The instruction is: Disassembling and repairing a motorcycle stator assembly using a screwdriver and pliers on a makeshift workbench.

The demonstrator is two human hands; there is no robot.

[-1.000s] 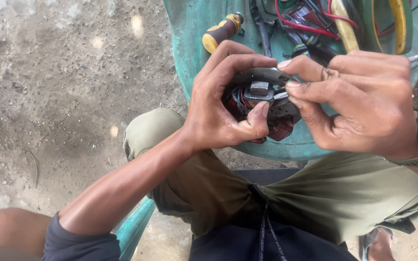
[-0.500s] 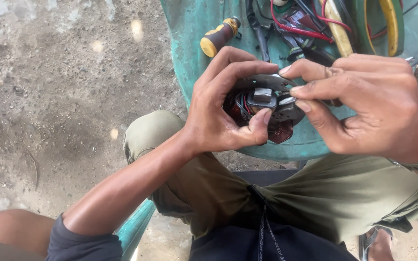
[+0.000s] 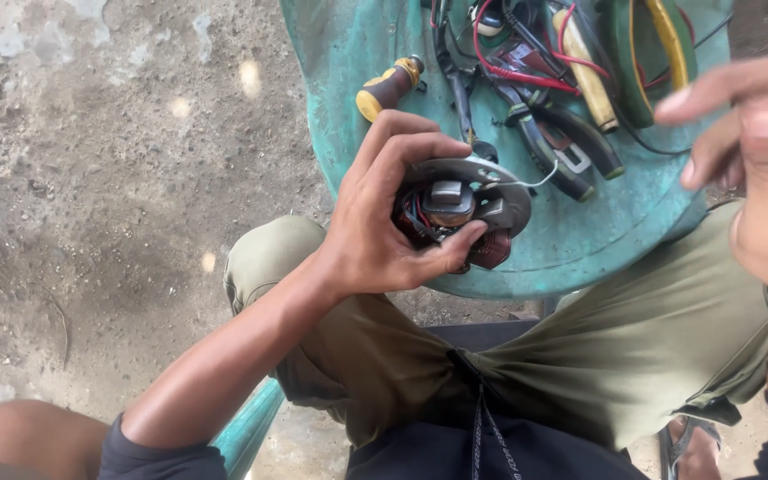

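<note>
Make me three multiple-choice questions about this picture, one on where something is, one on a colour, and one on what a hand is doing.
1. Where does the screwdriver lie?
A. On the stool
B. On the ground
C. In the right hand

2. What colour is the stool?
A. Red
B. Green
C. White

3. What is the state of the left hand?
A. Open and empty
B. Resting on the knee
C. Closed around the coil part

Answers:
1. A, its brown and yellow handle rests on the stool top, beside the pliers and wires.
2. B, the seat is a worn blue-green.
3. C, its fingers and thumb wrap the round metal part with its wound coils, while the right hand is lifted clear of it at the frame's right edge.
</note>
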